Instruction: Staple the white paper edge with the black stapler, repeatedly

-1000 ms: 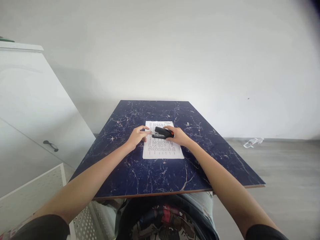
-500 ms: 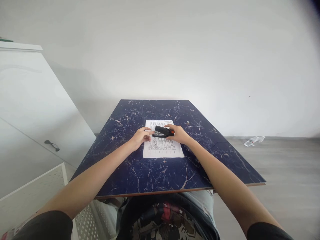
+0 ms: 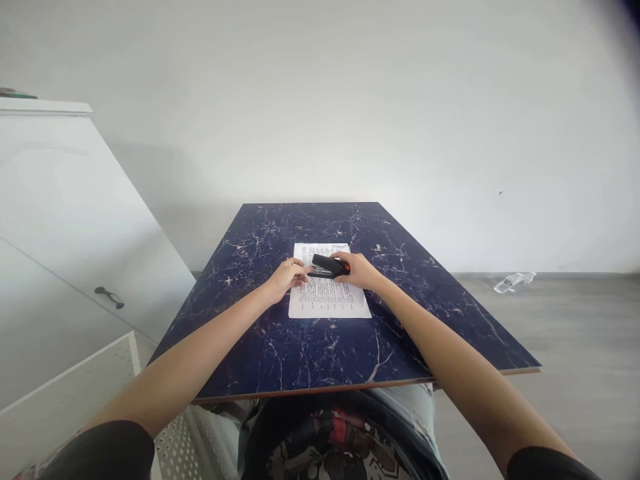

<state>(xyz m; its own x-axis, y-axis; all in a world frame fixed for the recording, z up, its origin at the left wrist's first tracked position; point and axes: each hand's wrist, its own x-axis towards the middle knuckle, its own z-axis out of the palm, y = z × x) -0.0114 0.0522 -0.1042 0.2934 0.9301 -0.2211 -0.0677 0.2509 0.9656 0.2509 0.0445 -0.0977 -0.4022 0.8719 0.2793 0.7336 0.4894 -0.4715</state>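
Observation:
A black stapler (image 3: 329,265) with an orange-red patch at its rear is held by my right hand (image 3: 361,271), thumb and fingers wrapped round its back end. Its top arm is lifted apart from the base, and a light metallic strip shows between them. My left hand (image 3: 289,278) is at the stapler's front end, its curled fingers closed on the tip; the exact finger contact is small and partly hidden. Under both hands lies a sheaf of printed paper (image 3: 330,308), flat on the dark blue marbled table (image 3: 320,357).
A small light-coloured piece (image 3: 379,247) lies on the table's far right part. On the left stands a white cabinet (image 3: 55,193) with a dark handle. White perforated panels (image 3: 177,447) are at lower left. A crumpled clear plastic item (image 3: 515,282) lies on the floor by the wall.
My left hand has moved slightly right, its fingers closing in on the stapler's front end. My right hand keeps its hold. The whole view has shifted a little.

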